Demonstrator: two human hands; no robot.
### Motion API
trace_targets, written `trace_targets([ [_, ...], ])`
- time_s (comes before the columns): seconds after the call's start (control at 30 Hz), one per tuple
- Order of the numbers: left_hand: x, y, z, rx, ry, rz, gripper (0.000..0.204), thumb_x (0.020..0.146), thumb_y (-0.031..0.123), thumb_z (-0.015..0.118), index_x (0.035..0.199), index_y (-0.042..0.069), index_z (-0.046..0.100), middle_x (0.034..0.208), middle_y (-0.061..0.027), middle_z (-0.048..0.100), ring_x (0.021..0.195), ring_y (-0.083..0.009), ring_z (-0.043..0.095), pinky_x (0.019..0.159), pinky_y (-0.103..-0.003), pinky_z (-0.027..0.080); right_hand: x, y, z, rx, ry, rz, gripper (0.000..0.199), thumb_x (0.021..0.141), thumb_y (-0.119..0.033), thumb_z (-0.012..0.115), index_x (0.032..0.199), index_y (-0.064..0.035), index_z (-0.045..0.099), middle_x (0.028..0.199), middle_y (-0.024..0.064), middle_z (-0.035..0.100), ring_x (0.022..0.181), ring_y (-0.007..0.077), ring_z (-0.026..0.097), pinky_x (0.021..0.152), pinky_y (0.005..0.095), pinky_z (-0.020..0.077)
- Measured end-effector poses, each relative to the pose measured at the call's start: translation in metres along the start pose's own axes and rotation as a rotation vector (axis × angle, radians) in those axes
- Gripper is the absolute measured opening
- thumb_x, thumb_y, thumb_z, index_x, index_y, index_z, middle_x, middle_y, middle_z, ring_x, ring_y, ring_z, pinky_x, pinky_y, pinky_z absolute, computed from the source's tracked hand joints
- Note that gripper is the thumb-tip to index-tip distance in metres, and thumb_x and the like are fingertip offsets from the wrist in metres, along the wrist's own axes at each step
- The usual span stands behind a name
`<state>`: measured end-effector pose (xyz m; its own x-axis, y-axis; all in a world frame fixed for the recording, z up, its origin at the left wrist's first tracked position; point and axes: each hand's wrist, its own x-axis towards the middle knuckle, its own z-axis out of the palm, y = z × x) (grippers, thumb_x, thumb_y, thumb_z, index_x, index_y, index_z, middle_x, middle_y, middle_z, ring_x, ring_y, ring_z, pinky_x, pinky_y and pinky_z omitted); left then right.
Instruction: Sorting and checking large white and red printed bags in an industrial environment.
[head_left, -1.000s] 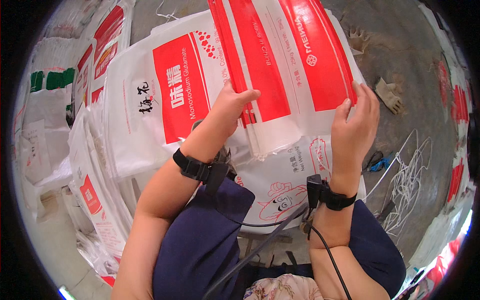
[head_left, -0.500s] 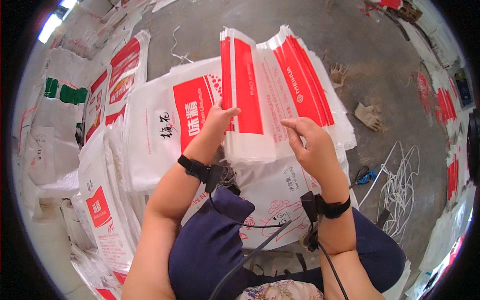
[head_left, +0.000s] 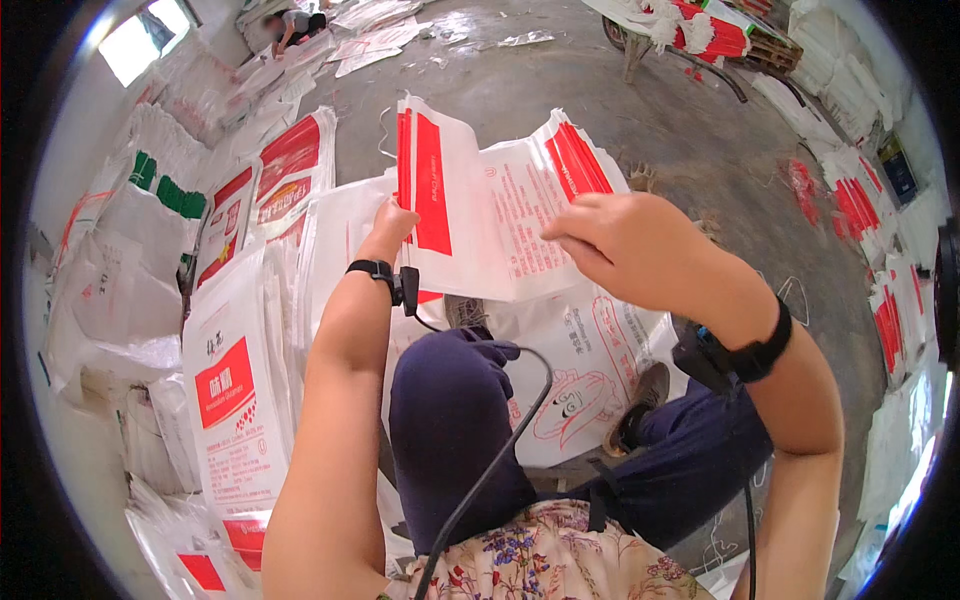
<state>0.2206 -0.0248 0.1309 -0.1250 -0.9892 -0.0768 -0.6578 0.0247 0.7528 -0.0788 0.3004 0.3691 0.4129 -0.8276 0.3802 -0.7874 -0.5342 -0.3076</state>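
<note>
I had the red-and-white woven sack lifted in front of me, above my knees and over the heap of flat sacks to my left. My left hand was clamped on the sack's left edge near the red stripe, fingers curled round the fold. My right hand was pinched on the upper right part of the same sack, thumb and fingers closed on the cloth, so the sack hung partly doubled between the two grips. Another sack with a cartoon figure lay under it across my lap and the concrete floor. To do this well, I judged I had to keep both grips on matching edges, pull the cloth taut so the panel opened flat, and line the printed stripes up before letting it down on the heap; a slack grip on such slippery woven stuff would probably let one corner slide and skew the stack. Far off, a person bent over more sacks, well apart from me.
</note>
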Motion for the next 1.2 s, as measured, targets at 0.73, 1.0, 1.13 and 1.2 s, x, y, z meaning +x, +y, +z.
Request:
trace_targets([
  [0.73, 0.074, -0.041, -0.122, 0.206, -0.255, -0.153, 0.038, 0.078, 0.022, 0.071, 0.110, 0.000, 0.072, 0.098, -0.0138, 0.071, 0.092, -0.0255, 0.064, 0.084, -0.041, 0.050, 0.051, 0.057, 0.208, 0.528, -0.857, 0.356, 0.031, 0.095, -0.015, 0.056, 0.120, -0.0033, 0.071, 0.113, 0.0206, 0.073, 0.106, 0.0364, 0.070, 0.095, 0.0423, 0.0536],
  [1.0, 0.062, -0.110, -0.153, 0.318, -0.281, -0.294, 0.074, 0.086, 0.032, 0.077, 0.147, 0.001, 0.049, 0.110, -0.0169, 0.071, 0.092, -0.0246, 0.066, 0.080, -0.040, 0.055, 0.064, 0.091, 0.249, 0.498, -0.759, 0.450, 0.032, 0.098, -0.022, 0.058, 0.121, -0.0038, 0.071, 0.116, 0.0194, 0.073, 0.109, 0.0351, 0.069, 0.096, 0.0422, 0.0536],
  [1.13, -0.012, -0.286, -0.120, 0.516, 0.215, 0.097, 0.059, 0.088, 0.018, 0.075, 0.140, -0.001, 0.052, 0.130, -0.0265, 0.063, 0.121, -0.0441, 0.058, 0.104, -0.047, 0.049, 0.079, 0.120, 0.310, 0.740, -0.745, 0.611, 0.037, 0.098, -0.022, 0.059, 0.128, -0.0020, 0.068, 0.127, 0.0191, 0.070, 0.120, 0.0311, 0.066, 0.104, 0.0389, 0.0499],
  [1.2, -0.043, -0.274, -0.070, 0.613, 0.252, -0.070, 0.059, 0.088, 0.016, 0.073, 0.141, 0.000, 0.053, 0.131, -0.0233, 0.062, 0.123, -0.0424, 0.056, 0.106, -0.047, 0.047, 0.063, 0.149, 0.339, 0.741, -0.682, 0.739, 0.041, 0.098, -0.023, 0.060, 0.132, -0.0004, 0.064, 0.132, 0.0198, 0.068, 0.123, 0.0307, 0.064, 0.105, 0.0388, 0.0489],
])
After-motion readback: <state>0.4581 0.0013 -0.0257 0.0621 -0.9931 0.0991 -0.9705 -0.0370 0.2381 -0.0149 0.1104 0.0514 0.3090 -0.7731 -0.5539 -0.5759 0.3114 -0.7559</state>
